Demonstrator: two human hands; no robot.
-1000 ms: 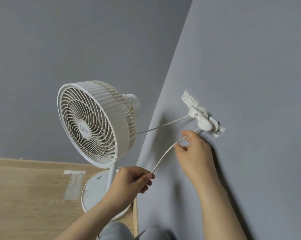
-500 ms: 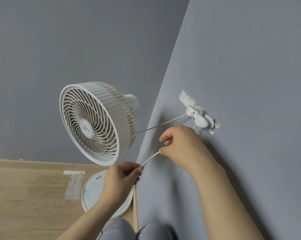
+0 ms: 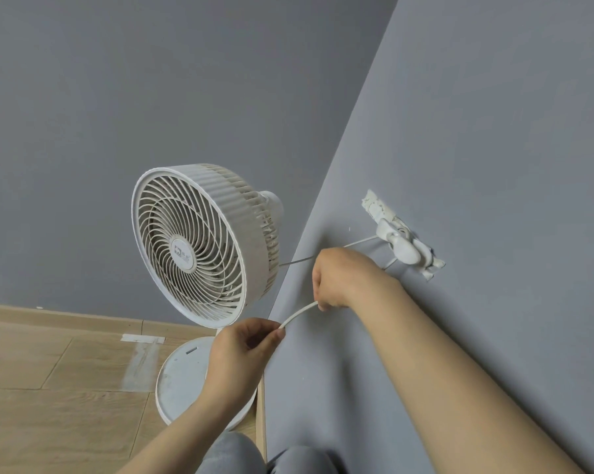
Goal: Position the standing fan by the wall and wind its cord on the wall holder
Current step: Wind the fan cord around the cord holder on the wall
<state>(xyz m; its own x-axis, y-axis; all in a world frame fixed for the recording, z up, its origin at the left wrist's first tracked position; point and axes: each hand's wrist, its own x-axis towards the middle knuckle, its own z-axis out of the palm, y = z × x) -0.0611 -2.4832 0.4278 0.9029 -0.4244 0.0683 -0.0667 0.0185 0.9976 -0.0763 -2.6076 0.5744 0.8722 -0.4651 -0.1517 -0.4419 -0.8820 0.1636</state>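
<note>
The white standing fan (image 3: 200, 244) stands in the room corner on its round base (image 3: 179, 378), its grille facing left. Its thin white cord (image 3: 297, 314) runs from behind the fan head to the white wall holder (image 3: 403, 244) on the right wall and comes back down. My right hand (image 3: 343, 278) pinches the cord below and left of the holder. My left hand (image 3: 244, 350) pinches the same cord lower down, in front of the fan's pole. A short curved stretch of cord spans the gap between both hands.
Two grey walls meet in the corner behind the fan. Wood-look floor (image 3: 49, 388) with a pale taped patch (image 3: 142, 357) lies to the left. A wooden baseboard runs along the walls. My grey-clad knees (image 3: 265, 456) are at the bottom edge.
My right hand has slid down and left along the cord, away from the holder. My left hand has risen slightly toward it, and the cord between them is shorter.
</note>
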